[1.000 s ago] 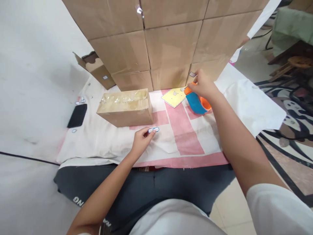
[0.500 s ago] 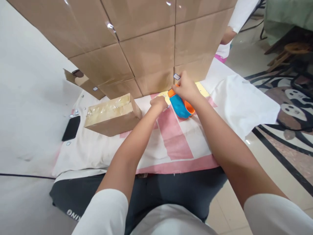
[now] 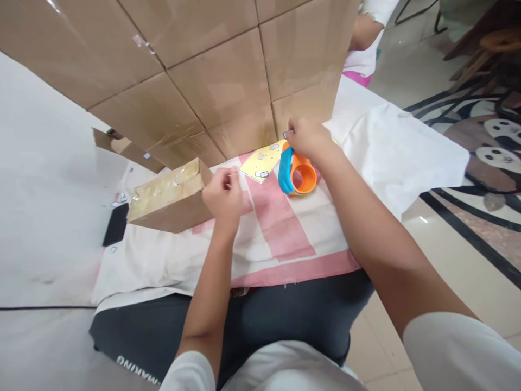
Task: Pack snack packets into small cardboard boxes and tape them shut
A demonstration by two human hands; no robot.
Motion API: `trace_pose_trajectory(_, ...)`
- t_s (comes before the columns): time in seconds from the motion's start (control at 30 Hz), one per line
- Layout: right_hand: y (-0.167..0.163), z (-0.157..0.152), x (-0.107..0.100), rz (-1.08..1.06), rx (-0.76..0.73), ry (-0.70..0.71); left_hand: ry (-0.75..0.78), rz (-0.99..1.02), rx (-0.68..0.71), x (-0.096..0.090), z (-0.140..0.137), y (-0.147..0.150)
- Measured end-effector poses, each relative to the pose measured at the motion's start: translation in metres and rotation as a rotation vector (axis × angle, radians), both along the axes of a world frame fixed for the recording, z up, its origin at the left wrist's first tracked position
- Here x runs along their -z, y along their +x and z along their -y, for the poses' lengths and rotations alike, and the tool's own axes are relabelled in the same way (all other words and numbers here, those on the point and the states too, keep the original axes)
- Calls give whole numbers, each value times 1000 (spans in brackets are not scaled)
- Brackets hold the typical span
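Left hand (image 3: 223, 194) just off the near-left corner of the yellow card (image 3: 254, 165), beside the right end of the box (image 3: 169, 201). Fingers curled, blurred; cannot tell if its grip is fully closed or has anything in it. Right hand (image 3: 307, 138) grasps the blue-orange ring (image 3: 286, 172) at its far end, small tag (image 3: 285, 135) at the fingertips. Ring over the card's right part, opening facing near. White tags (image 3: 261, 175) lie on the card's near edge. Phone (image 3: 115, 224) left of box. Carton wall (image 3: 220, 76) on far side.
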State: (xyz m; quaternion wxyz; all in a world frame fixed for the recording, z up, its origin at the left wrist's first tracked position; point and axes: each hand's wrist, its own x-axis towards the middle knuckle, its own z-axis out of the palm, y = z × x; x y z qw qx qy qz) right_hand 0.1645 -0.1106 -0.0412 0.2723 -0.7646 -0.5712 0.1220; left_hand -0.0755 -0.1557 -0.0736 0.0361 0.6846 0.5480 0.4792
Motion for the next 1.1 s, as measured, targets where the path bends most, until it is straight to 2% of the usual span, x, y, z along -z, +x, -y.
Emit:
trace_pose_trajectory(0.07,-3,-3,8,-21,12,-7,145,105,-57,-15,7,-26)
trace_pose_trajectory(0.13,-3,-7,15,2,44,57,164,81,-95,-33,2,-53)
trace_pose_trajectory(0.2,-3,-10,20,64,49,156,59,-86,-142,-47,-12,-81)
trace_pose_trajectory(0.27,-7,-9,21,90,-19,237,-131,-293,-208,-51,-26,-106)
trace_pose_trajectory(0.33,-20,-5,21,55,-188,270,-296,-413,-195,-47,-37,-128)
trace_pose_trajectory(0.4,-41,4,24,22,-471,268,-368,-445,-72,-39,-42,-144)
trace_pose_trajectory(0.5,-84,20,35,13,-897,207,-363,-469,61,-31,-39,-160)
trace_pose_trajectory(0.57,-112,27,47,25,-1004,169,-356,-484,80,-31,-34,-166)
trace_pose_trajectory(0.67,-141,27,68,60,-990,166,-339,-501,120,-31,-27,-172)
trace_pose_trajectory(0.77,-156,17,84,41,-1003,199,-303,-505,142,-29,-24,-175)
trace_pose_trajectory(0.9,-165,9,92,14,-1038,256,-274,-518,170,-25,-25,-179)
trace_pose_trajectory(1.0,-167,5,92,-38,-914,321,-279,-524,187,-25,-27,-182)
trace_pose_trajectory(1.07,-167,-1,94,-183,-813,332,-281,-515,193,-26,-28,-182)
trace_pose_trajectory(1.1,-167,-6,96,-279,-818,301,-273,-506,199,-25,-27,-182)
